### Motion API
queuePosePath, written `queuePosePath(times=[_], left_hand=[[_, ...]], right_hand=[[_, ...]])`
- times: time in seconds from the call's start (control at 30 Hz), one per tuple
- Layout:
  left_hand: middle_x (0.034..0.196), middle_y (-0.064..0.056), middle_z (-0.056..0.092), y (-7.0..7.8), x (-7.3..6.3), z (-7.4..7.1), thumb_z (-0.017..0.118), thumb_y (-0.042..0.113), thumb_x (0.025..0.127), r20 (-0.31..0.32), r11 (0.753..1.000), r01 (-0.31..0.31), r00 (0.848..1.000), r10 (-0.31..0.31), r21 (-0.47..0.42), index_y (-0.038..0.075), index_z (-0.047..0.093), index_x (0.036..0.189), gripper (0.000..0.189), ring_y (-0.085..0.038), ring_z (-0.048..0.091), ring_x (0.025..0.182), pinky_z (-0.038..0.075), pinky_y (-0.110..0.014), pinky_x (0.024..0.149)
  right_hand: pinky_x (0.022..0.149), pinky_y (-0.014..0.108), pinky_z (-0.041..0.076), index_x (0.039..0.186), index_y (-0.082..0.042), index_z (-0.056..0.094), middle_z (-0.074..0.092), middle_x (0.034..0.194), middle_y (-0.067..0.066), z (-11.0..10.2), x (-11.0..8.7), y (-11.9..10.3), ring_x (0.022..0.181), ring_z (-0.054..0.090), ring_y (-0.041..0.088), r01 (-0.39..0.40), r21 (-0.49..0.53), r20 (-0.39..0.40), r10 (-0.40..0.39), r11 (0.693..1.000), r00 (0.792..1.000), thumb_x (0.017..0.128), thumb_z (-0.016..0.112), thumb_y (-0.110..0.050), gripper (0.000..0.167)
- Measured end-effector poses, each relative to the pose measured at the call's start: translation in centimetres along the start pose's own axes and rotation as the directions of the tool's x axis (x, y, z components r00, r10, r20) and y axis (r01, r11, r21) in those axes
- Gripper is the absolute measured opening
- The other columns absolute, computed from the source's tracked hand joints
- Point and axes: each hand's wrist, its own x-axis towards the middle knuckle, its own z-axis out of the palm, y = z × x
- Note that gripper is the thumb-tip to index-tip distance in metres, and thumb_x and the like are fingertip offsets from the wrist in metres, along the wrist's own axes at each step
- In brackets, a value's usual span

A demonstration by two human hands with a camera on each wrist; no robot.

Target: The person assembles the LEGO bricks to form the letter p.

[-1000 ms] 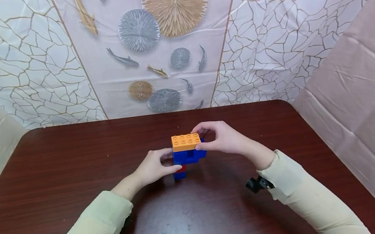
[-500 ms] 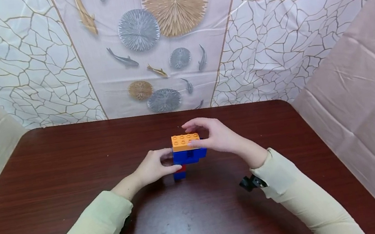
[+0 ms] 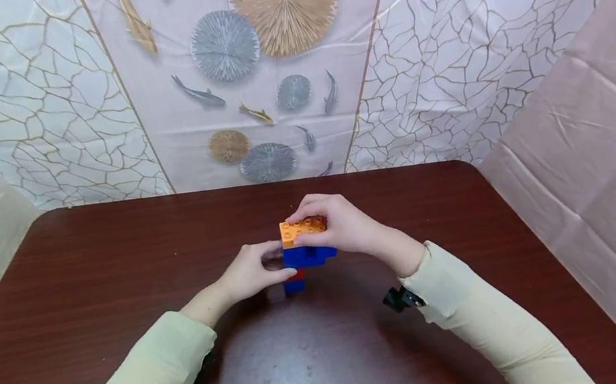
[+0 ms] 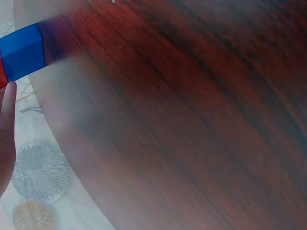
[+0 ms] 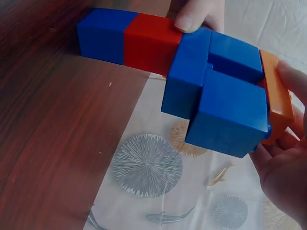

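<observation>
A stack of toy building bricks stands upright at mid-table. Lowest is a blue brick (image 5: 103, 36), and a red brick (image 5: 151, 43) sits on it. Wider blue bricks (image 3: 302, 257) come above, one of them jutting out sideways in the right wrist view (image 5: 230, 112). An orange brick (image 3: 287, 232) with round studs tops the stack. My left hand (image 3: 245, 276) holds the stack from the left, thumb near the seam of red and blue. With thumb in front and fingers behind, my right hand (image 3: 344, 223) pinches the orange brick from the right, covering part of its studs.
The dark brown wooden table (image 3: 112, 265) has rounded back corners. Behind it hangs a patterned cloth (image 3: 260, 91), with plain pale cloth (image 3: 590, 124) at the sides. A small black device (image 3: 403, 298) sits at my right cuff.
My right hand has slid left along the orange brick, from its right end to farther across its top and sides. The left hand and the stack keep their places.
</observation>
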Motion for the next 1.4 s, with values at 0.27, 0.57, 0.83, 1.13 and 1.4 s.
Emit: queuePosePath(times=[0.27, 0.57, 0.83, 1.13, 1.4], left_hand=[[0.116, -0.014, 0.066, 0.2, 0.0, -0.1, 0.07, 0.022, 0.084, 0.007, 1.0, 0.025, 1.0, -0.025, 0.012, 0.005, 0.053, 0.129, 0.051, -0.023, 0.065, 0.104, 0.054, -0.032, 0.084], [0.117, -0.013, 0.065, 0.1, 0.0, 0.0, 0.071, 0.02, 0.084, 0.005, 0.999, 0.039, 0.999, -0.039, 0.014, 0.005, 0.052, 0.13, 0.052, -0.023, 0.065, 0.104, 0.054, -0.033, 0.084], [0.118, -0.014, 0.065, 0.1, 0.0, 0.0, 0.07, 0.02, 0.084, 0.009, 0.999, 0.036, 0.999, -0.037, 0.025, 0.005, 0.052, 0.131, 0.053, -0.023, 0.064, 0.106, 0.054, -0.032, 0.085], [0.121, -0.014, 0.063, 0.1, 0.0, 0.1, 0.07, 0.022, 0.084, 0.018, 0.998, 0.055, 0.998, -0.055, 0.015, 0.005, 0.05, 0.132, 0.054, -0.024, 0.063, 0.108, 0.053, -0.033, 0.086], [0.117, -0.014, 0.065, 0.1, 0.0, -0.1, 0.07, 0.02, 0.084, 0.007, 1.0, 0.012, 1.0, -0.012, 0.015, 0.004, 0.054, 0.129, 0.051, -0.024, 0.064, 0.106, 0.054, -0.032, 0.084]], right_hand=[[0.076, 0.025, 0.052, 0.113, -0.009, 0.067, 0.064, 0.103, 0.005, -0.2, -0.3, 0.5, 0.09, 0.057, 0.014, 0.022, -0.006, 0.018, -0.022, 1.0, 1.0, 0.082, 0.072, -0.019, 0.033], [0.086, 0.037, 0.051, 0.112, -0.006, 0.067, 0.069, 0.105, 0.006, -1.0, -1.5, 1.8, 0.095, 0.061, 0.017, -0.084, 0.05, -0.032, 0.085, 0.995, 0.996, 0.077, 0.077, -0.02, 0.039], [0.083, 0.032, 0.051, 0.111, -0.006, 0.068, 0.069, 0.104, 0.007, -0.8, -1.8, 1.9, 0.091, 0.061, 0.017, -0.106, 0.039, -0.051, 0.108, 0.994, 0.993, 0.077, 0.077, -0.019, 0.037], [0.087, 0.037, 0.05, 0.112, -0.008, 0.066, 0.067, 0.108, 0.007, -0.5, -1.8, 2.0, 0.095, 0.058, 0.018, -0.096, 0.098, -0.009, 0.097, 0.991, 0.995, 0.081, 0.073, -0.018, 0.033], [0.084, 0.03, 0.05, 0.114, -0.007, 0.065, 0.066, 0.108, 0.007, 0.4, -0.5, 0.7, 0.094, 0.057, 0.016, -0.029, 0.086, -0.01, 0.03, 0.996, 1.0, 0.082, 0.072, -0.018, 0.034]])
